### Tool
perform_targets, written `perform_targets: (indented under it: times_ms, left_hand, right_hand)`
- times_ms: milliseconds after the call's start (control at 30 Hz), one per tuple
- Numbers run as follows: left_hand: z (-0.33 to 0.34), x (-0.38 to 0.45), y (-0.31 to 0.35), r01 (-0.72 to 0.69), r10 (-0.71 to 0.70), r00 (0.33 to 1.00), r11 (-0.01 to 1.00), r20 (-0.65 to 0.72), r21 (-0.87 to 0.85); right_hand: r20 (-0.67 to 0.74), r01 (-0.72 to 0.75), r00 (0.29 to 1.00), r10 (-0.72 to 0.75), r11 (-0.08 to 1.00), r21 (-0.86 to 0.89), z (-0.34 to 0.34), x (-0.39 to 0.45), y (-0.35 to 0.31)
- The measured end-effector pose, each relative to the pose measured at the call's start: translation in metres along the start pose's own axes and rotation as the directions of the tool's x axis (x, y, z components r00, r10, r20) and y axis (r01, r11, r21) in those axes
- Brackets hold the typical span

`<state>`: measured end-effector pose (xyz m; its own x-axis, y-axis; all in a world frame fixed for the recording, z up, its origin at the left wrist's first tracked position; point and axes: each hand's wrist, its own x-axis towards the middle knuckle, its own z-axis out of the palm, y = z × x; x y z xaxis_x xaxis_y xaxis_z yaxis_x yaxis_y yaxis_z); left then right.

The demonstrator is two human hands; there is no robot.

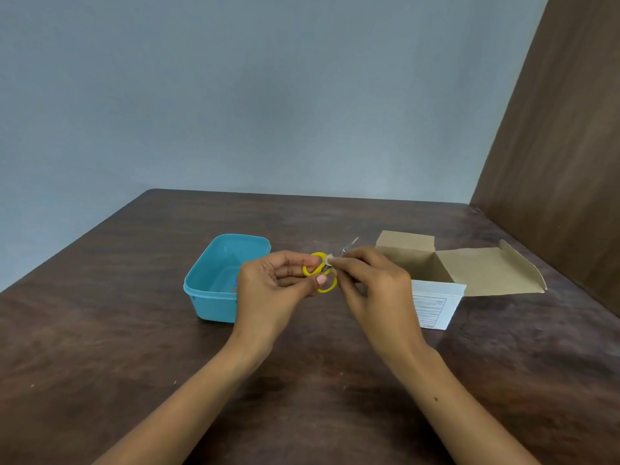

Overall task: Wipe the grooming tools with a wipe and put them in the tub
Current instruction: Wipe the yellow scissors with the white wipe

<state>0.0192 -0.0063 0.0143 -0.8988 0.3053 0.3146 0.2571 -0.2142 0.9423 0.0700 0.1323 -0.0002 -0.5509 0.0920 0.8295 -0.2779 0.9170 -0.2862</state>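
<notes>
Pointing far-right from the yellow loops pinched in the left hand (pixel 268 283), the small scissors (pixel 322 270) run blade-first through the right hand (pixel 369 280), whose fingers clamp a wipe (pixel 330 260) round them, just right of the blue tub (pixel 214 280).

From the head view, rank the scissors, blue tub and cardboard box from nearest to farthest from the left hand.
1. Scissors: held in the left hand, at its fingers.
2. Blue tub: just behind and left of that hand.
3. Cardboard box: on the right, beyond the right hand.
</notes>
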Motion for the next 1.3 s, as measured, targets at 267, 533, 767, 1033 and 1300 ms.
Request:
perform_targets:
  times_ms: [267,533,767,1033,1300]
  left_hand:
    - [0.0,-0.001,0.002,-0.006,0.005,1.0,0.999,0.018,0.044]
    - [-0.001,0.0,0.005,0.005,-0.005,1.0,1.0,0.001,0.028]
    - [-0.002,0.0,0.008,-0.001,0.001,1.0,1.0,-0.004,0.006]
    - [-0.001,0.0,0.006,0.034,-0.034,0.999,0.999,0.006,-0.002]
    - [-0.002,-0.001,0.008,0.03,-0.03,1.0,1.0,-0.004,-0.001]
  right_hand:
    - [-0.063,-0.06,0.996,0.056,0.997,-0.055,0.0,0.001,0.006]
    - [-0.1,-0.084,0.992,0.081,0.996,-0.033,0.002,0.002,0.001]
    - [-0.067,-0.082,0.994,0.083,0.996,0.023,0.003,-0.003,-0.006]
    - [-0.098,-0.126,0.988,0.123,0.992,-0.026,0.005,0.0,-0.001]
    - [-0.064,-0.1,0.993,0.101,0.995,0.022,0.003,-0.004,-0.008]
